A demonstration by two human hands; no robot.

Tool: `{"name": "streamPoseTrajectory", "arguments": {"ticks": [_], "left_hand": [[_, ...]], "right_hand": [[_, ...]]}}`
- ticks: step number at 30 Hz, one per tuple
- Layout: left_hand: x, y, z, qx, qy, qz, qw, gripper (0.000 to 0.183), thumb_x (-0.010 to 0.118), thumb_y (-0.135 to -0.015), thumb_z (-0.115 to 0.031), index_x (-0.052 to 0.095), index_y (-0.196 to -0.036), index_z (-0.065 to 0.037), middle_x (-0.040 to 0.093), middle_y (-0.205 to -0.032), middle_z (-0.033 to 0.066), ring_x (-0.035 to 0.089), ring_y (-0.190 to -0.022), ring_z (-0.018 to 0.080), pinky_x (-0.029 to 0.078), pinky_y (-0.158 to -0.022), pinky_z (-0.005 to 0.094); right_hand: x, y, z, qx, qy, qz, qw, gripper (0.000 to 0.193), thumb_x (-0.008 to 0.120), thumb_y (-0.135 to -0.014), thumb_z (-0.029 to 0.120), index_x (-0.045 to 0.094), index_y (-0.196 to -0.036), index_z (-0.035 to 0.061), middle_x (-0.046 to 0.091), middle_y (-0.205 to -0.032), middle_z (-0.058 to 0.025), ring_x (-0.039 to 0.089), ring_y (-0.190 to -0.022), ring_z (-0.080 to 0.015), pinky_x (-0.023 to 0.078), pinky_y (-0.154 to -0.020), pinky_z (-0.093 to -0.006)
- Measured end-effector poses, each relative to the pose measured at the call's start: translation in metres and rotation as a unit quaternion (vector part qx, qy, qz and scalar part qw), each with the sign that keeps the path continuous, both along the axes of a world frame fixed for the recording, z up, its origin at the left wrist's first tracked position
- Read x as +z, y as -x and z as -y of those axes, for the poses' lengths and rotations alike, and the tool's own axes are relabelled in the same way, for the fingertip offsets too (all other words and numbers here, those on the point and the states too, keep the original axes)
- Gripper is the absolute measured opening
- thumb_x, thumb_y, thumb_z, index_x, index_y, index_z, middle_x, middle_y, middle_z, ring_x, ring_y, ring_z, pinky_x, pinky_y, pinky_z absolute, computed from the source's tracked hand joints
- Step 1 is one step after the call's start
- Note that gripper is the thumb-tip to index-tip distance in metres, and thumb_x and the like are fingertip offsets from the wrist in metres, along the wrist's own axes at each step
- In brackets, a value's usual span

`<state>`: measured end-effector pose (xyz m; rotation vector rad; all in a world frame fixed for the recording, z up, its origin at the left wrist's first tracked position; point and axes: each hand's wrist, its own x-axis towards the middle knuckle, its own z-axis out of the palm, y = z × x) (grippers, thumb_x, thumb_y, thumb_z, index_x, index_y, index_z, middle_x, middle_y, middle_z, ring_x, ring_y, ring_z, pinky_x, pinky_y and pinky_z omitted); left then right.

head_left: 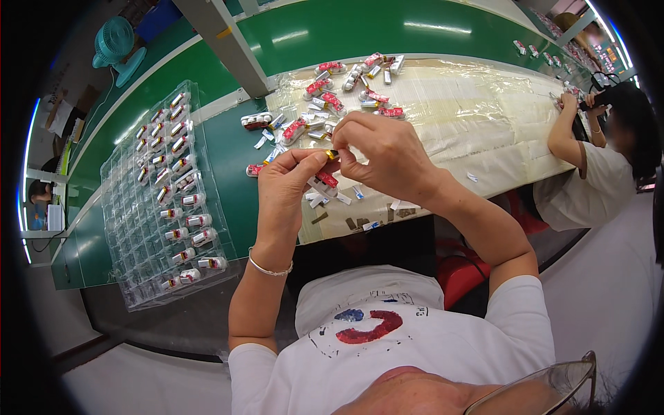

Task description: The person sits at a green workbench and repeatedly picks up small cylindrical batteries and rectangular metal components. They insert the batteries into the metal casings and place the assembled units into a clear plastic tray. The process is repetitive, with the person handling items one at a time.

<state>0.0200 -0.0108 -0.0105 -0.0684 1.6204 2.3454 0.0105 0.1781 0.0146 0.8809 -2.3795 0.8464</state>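
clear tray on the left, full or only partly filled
The tray is partly filled: small white pieces sit in pockets toward its top and right, while its lower-left pockets look bare.

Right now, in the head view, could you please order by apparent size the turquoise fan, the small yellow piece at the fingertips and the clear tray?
1. Clear tray, clearly largest
2. Turquoise fan, though farther away
3. Small yellow piece in the left hand, smallest

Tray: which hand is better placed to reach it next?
Probably the left hand: it is nearer the tray, which lies to its left. The right hand is farther off.
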Motion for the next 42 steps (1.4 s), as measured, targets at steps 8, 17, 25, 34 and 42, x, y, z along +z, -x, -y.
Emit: {"name": "streamPoseTrajectory", "arguments": {"ticks": [8,17,25,34,42], "left_hand": [[-0.005,0.003,0.011,-0.036,-0.090,0.034,0.995,0.017,0.063,-0.092,-0.012,0.065,-0.104,0.000,0.072,-0.098,0.0168,0.072,-0.086,0.0216,0.058,-0.075,0.0298],[-0.004,-0.005,-0.008,-0.088,-0.204,0.070,0.973,0.020,0.064,-0.092,-0.015,0.064,-0.107,-0.001,0.070,-0.100,0.0147,0.071,-0.084,0.0201,0.058,-0.074,0.0290],[-0.005,-0.005,-0.011,-0.100,-0.188,0.073,0.974,0.022,0.064,-0.093,-0.017,0.063,-0.109,-0.001,0.068,-0.105,0.0137,0.067,-0.084,0.0159,0.059,-0.079,0.0305],[0.005,-0.020,-0.019,-0.037,-0.152,-0.040,0.987,0.048,0.063,-0.094,-0.014,0.043,-0.135,0.000,0.052,-0.134,0.0150,0.062,-0.116,0.0256,0.060,-0.088,0.0306],[0.010,-0.028,-0.012,0.033,-0.058,-0.047,0.997,0.036,0.066,-0.090,-0.001,0.059,-0.125,0.002,0.066,-0.119,0.0131,0.068,-0.103,0.0221,0.057,-0.087,0.0293]], "right_hand": [[-0.004,0.009,-0.044,0.081,0.331,0.260,0.904,0.007,0.059,-0.086,0.002,0.066,-0.089,0.0030,0.065,-0.107,-0.0064,0.060,-0.104,-0.0162,0.046,-0.096,-0.0292],[-0.021,-0.015,-0.013,0.108,0.459,0.387,0.793,0.023,0.071,-0.090,0.012,0.069,-0.108,-0.0024,0.066,-0.099,-0.0060,0.066,-0.091,-0.0120,0.054,-0.080,-0.0247],[-0.016,-0.019,0.001,0.115,0.525,0.382,0.751,0.025,0.070,-0.091,0.014,0.065,-0.110,-0.0024,0.068,-0.097,-0.0068,0.066,-0.089,-0.0123,0.055,-0.079,-0.0245],[-0.014,-0.017,-0.004,0.111,0.519,0.329,0.781,0.026,0.072,-0.089,0.012,0.065,-0.110,-0.0026,0.069,-0.098,-0.0075,0.066,-0.088,-0.0113,0.054,-0.075,-0.0234],[-0.002,-0.016,-0.007,0.039,0.215,0.065,0.974,0.020,0.073,-0.084,0.008,0.069,-0.103,0.0025,0.069,-0.093,-0.0086,0.066,-0.079,-0.0183,0.053,-0.067,-0.0289]]}}
